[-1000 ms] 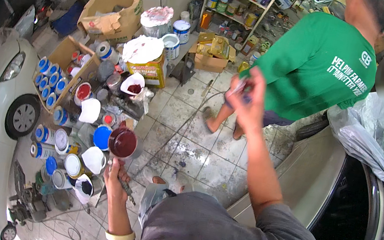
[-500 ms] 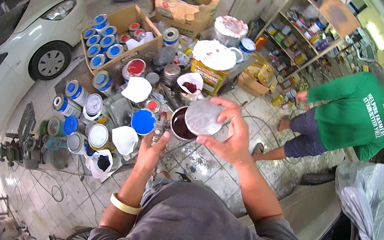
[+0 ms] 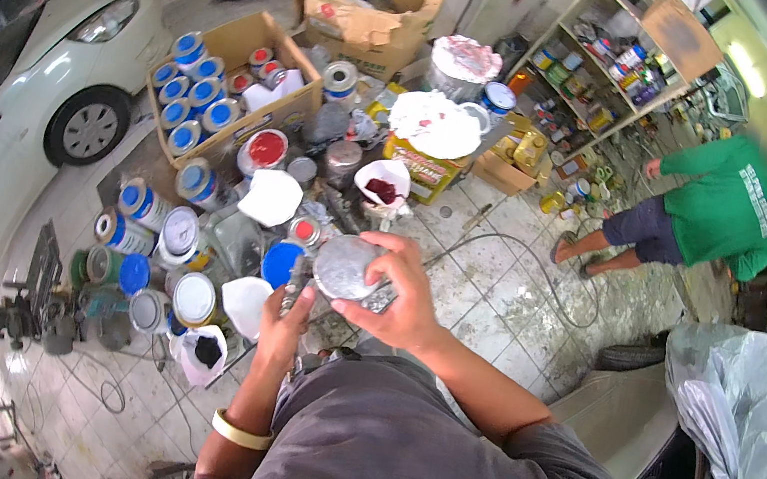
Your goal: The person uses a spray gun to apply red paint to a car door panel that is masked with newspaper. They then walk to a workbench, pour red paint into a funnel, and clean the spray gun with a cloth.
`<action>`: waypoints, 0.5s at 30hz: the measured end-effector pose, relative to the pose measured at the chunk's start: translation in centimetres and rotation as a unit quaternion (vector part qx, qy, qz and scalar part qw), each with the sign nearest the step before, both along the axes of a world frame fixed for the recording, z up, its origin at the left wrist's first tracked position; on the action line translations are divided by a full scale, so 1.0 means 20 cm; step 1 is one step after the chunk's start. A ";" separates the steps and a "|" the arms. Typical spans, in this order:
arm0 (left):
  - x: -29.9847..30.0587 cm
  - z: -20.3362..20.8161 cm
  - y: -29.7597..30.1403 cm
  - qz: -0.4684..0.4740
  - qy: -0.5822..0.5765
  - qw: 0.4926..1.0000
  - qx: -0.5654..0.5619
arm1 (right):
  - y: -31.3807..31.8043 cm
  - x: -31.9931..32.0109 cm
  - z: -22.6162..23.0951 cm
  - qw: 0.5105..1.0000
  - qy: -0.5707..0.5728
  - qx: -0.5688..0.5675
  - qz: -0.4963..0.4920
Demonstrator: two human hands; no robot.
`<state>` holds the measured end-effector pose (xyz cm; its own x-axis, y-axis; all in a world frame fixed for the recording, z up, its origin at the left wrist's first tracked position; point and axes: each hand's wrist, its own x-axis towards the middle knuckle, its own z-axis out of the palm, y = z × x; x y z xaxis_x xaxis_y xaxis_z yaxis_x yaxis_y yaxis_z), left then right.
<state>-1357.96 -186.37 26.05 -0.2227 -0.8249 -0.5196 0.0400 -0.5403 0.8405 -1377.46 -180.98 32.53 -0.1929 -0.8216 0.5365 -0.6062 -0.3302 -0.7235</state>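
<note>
My right hand (image 3: 397, 300) pinches a round grey lid (image 3: 345, 267) by its right edge, with thumb and fingers bent around the rim. The lid lies over the paint cup, which it hides from view. My left hand (image 3: 283, 316) is closed around a metal spray gun (image 3: 296, 284) just left of the lid; most of the gun is covered by my fingers. Beyond my left hand stands a can with a blue lid (image 3: 282, 264). A small red-capped can (image 3: 306, 232) is next to it, and a white paper strainer (image 3: 383, 183) with dark red residue sits farther off.
Many paint cans crowd the left, some in a cardboard box (image 3: 308, 108). A white car (image 3: 22, 159) stands far left. At right a person in a green shirt (image 3: 727, 201) stands near a shelf (image 3: 582, 55). A hose (image 3: 541, 266) crosses the tiled floor (image 3: 490, 329).
The lid has moved left and nearer to me, over the cup whose dark red contents showed before. Both hands have come closer to my body. The person in green stands a little farther off.
</note>
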 end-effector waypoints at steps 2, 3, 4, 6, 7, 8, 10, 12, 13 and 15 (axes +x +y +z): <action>0.01 -0.01 -0.03 -0.023 0.037 0.999 -0.020 | -0.04 -0.02 -0.02 1.000 0.001 -0.006 0.001; 0.00 -0.04 -0.03 -0.014 0.043 0.999 -0.023 | -0.06 -0.05 -0.02 1.000 0.000 -0.015 0.011; -0.02 -0.06 -0.04 -0.008 0.045 0.999 -0.025 | -0.08 -0.08 -0.02 1.000 -0.005 -0.020 0.022; -0.08 -0.04 -0.06 0.001 0.032 0.999 -0.025 | -0.12 -0.16 -0.02 0.999 -0.011 -0.026 0.042; -0.11 -0.07 -0.06 0.031 0.045 0.998 -0.023 | -0.14 -0.19 -0.01 0.999 -0.006 -0.023 0.039; -0.16 -0.05 -0.06 0.061 0.056 0.996 -0.023 | -0.15 -0.21 0.01 0.999 0.001 -0.039 0.027; -0.19 -0.07 -0.05 0.071 0.062 0.995 0.020 | -0.17 -0.25 0.01 0.997 -0.027 -0.068 0.019; -0.31 -0.02 -0.02 0.135 0.053 0.989 0.015 | -0.20 -0.29 0.02 0.998 -0.023 -0.060 0.022; -0.29 -0.07 -0.05 0.070 0.109 0.992 -0.013 | -0.22 -0.32 0.03 0.997 -0.032 -0.059 0.033; -0.39 -0.06 -0.03 0.109 0.082 0.990 -0.035 | -0.27 -0.41 0.02 0.993 -0.037 -0.068 0.090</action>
